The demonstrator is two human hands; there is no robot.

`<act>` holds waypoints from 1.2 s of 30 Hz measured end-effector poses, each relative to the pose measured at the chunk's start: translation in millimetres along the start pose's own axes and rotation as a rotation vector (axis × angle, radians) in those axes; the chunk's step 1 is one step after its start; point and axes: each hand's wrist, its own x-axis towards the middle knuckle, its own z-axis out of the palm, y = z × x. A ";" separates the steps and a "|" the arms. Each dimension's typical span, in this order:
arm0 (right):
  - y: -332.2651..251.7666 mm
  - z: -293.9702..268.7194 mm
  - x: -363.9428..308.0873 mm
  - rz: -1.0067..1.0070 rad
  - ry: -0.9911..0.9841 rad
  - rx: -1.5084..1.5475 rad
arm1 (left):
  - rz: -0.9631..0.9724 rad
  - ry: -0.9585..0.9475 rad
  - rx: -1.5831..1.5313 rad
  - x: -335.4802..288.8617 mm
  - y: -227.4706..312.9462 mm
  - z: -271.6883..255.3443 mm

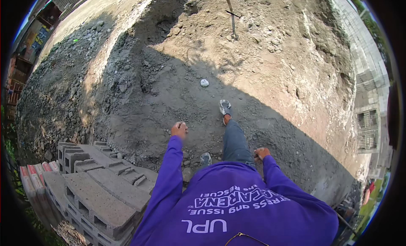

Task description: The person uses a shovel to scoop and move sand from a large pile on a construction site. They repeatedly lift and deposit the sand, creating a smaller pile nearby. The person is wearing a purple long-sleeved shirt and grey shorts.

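My left hand [179, 129] hangs in front of me over the bare dirt, its fingers curled in, with nothing showing in it. At my right side, close to the thigh, my right hand [261, 153] is also loosely closed, and no object shows in it. Neither hand touches anything that I can see. A whitish rounded lump [204, 82], perhaps a stone, lies on the shaded ground ahead. Farther off, a long thin tool [233, 24] lies or stands in the sunlit soil, crossed by a dark bar or shadow; its kind is unclear.
Grey hollow concrete blocks [101, 184] are stacked at my near left, beside several pale sacks or boards [37, 178]. A mound of rubble [63, 93] rises on the left. To the right is a rough earth bank [325, 85] below a block wall [370, 68]. My shoe [225, 107] is stepping forward.
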 end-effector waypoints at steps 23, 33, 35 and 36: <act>-1111.1 -173.0 417.0 -1.107 1.016 -0.694 | -0.843 0.559 -0.379 -21.5 48.0 86.7; -1117.1 -151.8 472.3 -1.031 0.460 -0.892 | -1.186 0.472 -0.395 -58.8 -3.0 135.5; -1040.6 -96.3 473.8 -0.940 0.571 -0.929 | -1.149 0.505 -0.394 -52.7 -0.4 129.0; -985.9 -77.1 473.4 -0.868 0.539 -0.870 | -1.069 0.514 -0.398 -46.1 0.0 124.3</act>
